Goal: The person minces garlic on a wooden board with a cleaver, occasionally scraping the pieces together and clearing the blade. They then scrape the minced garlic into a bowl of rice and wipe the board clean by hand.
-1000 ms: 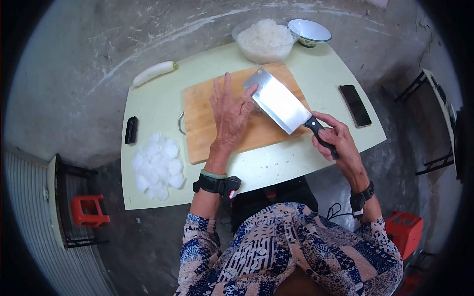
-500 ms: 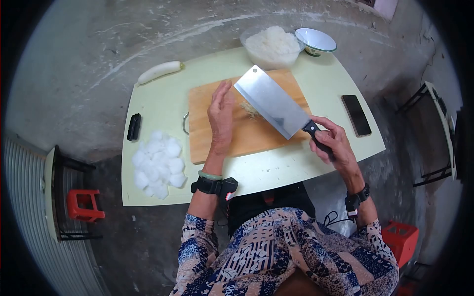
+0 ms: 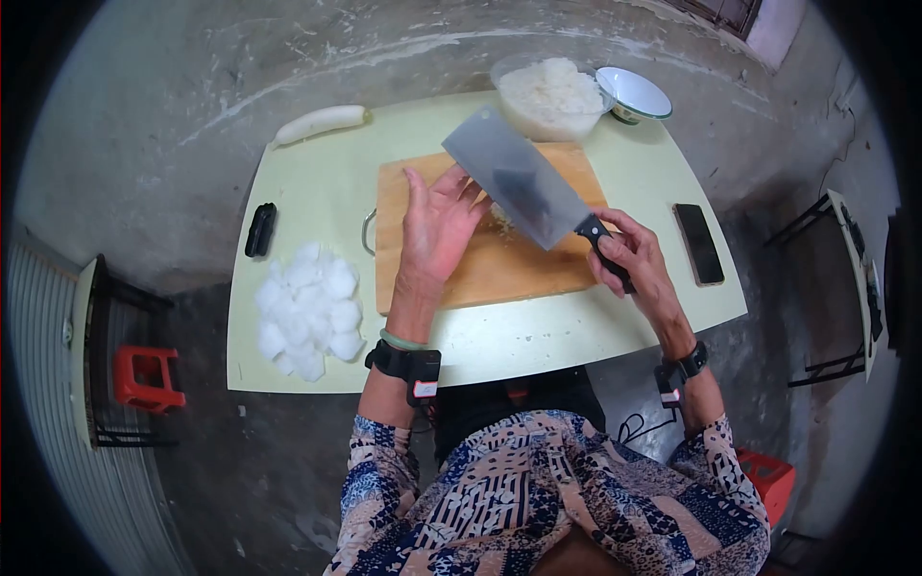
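My right hand [image 3: 634, 257] is wrapped round the black handle of a cleaver [image 3: 514, 178]. Its broad steel blade slants up and left above a wooden cutting board [image 3: 423, 283]. My left hand [image 3: 440, 226] is open beside the blade, palm turned up and thumb spread, its fingertips reaching to the blade's left edge and partly hidden behind it. On the board, a small heap of pale chopped bits [image 3: 501, 221] shows just under the cleaver.
White slices [image 3: 307, 312] lie in a pile at the table's left, below a black object [image 3: 260, 230]. A white radish [image 3: 322, 124] rests at the back left. A bowl of white shreds [image 3: 552, 101], an enamel bowl [image 3: 634, 94] and a phone [image 3: 699, 244] are back and right.
My left hand has turned from edge-on to palm up, and its fingers now reach the blade. The cleaver's face has tilted and looks darker.
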